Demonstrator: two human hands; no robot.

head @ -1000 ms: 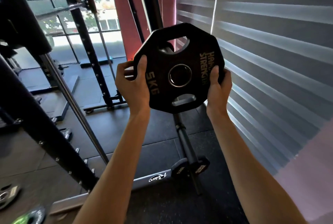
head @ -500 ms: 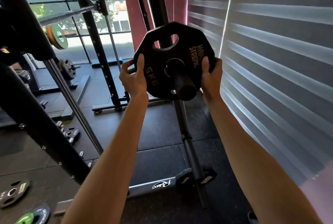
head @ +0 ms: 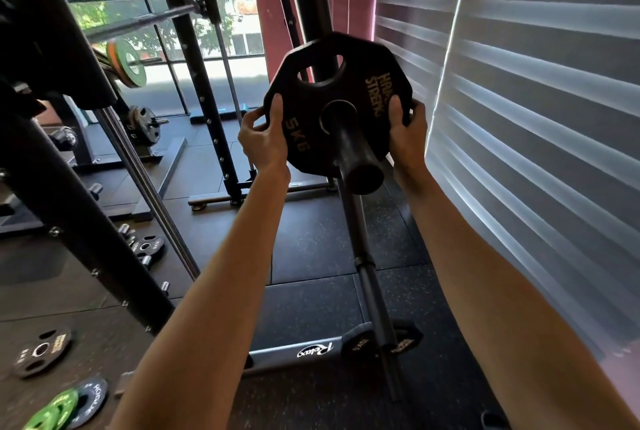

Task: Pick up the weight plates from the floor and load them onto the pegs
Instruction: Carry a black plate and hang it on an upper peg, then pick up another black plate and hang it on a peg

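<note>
Fingers [head: 252, 120] of the left hand [head: 265, 140] curl round the rim of the 5 kg plate [head: 304, 100], the thumb laid flat on its printed face; the right hand [head: 407, 133] mirrors this on the rim across the peg [head: 353, 152], thumb in front, its other fingers wrapped behind and mostly hidden; both hands are closed firmly on the plate, neither slack nor spread.

That two-sided grip looks deliberate; holding opposite edges keeps the plate square to the peg, so the bore should not cock and bind on the sleeve. The plate is threaded on the peg, whose blunt black end stands out toward the camera in front of the plate's face; how near the plate sits to the peg's root cannot be told, since the plate itself hides it. My judgement is that a further push along the peg is wanted before the hands let go.

Far to the left of the peg and well below it, more plates lie on the floor: a black plate [head: 41, 351], a green plate [head: 57, 410] and a dark Rogue plate [head: 90, 398] touching the green one; so loading is only partly done. Window blinds [head: 519, 118] hang close on the peg's right, leaving the right hand little room.
</note>
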